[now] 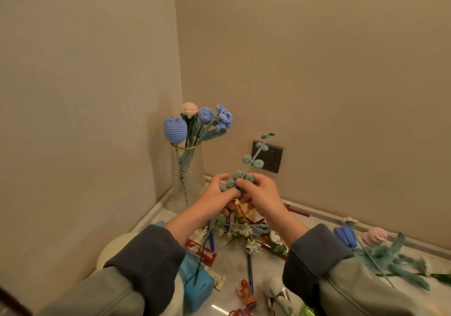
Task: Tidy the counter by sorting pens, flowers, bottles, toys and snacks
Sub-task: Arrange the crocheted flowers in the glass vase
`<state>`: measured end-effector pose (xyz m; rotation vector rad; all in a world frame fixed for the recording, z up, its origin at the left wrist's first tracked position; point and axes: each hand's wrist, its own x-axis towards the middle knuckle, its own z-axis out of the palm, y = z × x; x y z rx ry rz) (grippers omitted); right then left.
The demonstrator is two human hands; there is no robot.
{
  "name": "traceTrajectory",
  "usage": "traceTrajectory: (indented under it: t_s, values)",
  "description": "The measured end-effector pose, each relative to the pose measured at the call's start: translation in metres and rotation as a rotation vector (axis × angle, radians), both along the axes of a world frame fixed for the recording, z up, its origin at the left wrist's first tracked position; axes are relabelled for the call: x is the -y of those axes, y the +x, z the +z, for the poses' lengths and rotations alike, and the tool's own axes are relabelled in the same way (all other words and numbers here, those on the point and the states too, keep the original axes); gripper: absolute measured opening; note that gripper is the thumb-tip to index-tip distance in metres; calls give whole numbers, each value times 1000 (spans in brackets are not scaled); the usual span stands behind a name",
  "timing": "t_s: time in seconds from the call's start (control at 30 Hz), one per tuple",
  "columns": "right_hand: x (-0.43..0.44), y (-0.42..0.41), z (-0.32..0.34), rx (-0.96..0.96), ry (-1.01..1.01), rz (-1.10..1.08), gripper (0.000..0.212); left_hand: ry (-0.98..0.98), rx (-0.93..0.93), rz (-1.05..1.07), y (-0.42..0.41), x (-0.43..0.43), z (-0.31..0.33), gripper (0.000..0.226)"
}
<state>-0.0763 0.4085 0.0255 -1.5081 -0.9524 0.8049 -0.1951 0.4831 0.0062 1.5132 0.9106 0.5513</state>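
Both hands hold a teal crocheted leaf sprig [253,162] above the counter. My left hand [214,196] grips its lower part, and the dark stem hangs down past my wrist. My right hand [262,193] pinches the leaves just beside the left hand. In the corner stands a ribbed glass vase [188,176] with several blue and cream crocheted flowers [199,120] in it. More crocheted flowers [380,249] lie on the counter at the right. Under my hands lies a heap of small white flowers [246,235], snack packets [202,249] and a pen [250,271].
A dark wall socket [271,157] sits behind the sprig. A blue box [197,289] and a pale round object [114,247] stand at the lower left. An orange toy figure [245,291] and a red toy [238,312] lie near the front. Walls close the corner on two sides.
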Motion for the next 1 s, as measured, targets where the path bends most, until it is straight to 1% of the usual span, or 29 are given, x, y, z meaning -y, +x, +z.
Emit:
traceTrajectory:
  t_s: [0.1,0.17,0.23,0.27,0.37,0.43,0.5,0.63,0.7,0.77,0.83,1.0]
  values:
    - [-10,-18,-6,43,-37,71,19,68,-61,60,-18,-6,0,31]
    - [-18,-29,-13,-8,-83,52,25,88,-115,89,-30,-10,-4,18]
    - [-25,-36,-23,-66,-147,15,28,69,-159,106,-43,-14,-7,10]
    - [-27,-37,-29,-58,-190,10,30,34,-166,114,-48,-16,-8,9]
    - [-28,-41,-53,101,-378,97,28,-67,-143,123,-60,-18,-9,11]
    - [-25,-46,-67,204,-511,190,25,-83,-109,127,-65,-19,-9,10]
    - [-23,-53,-76,217,-590,219,23,-87,-79,127,-67,-18,-8,9]
    - [-27,-64,-86,130,-560,162,15,-49,-56,103,-70,-19,-6,11]
    - [-29,-66,-85,81,-536,112,20,-25,-43,101,-71,-19,-5,8]
    - [-29,-67,-81,-10,-500,62,29,-3,-27,112,-72,-19,-4,6]
    - [-29,-67,-72,-105,-454,21,35,30,-11,126,-73,-19,-3,9]
    - [-27,-65,-41,-253,-300,-54,37,76,88,133,-68,-14,5,4]
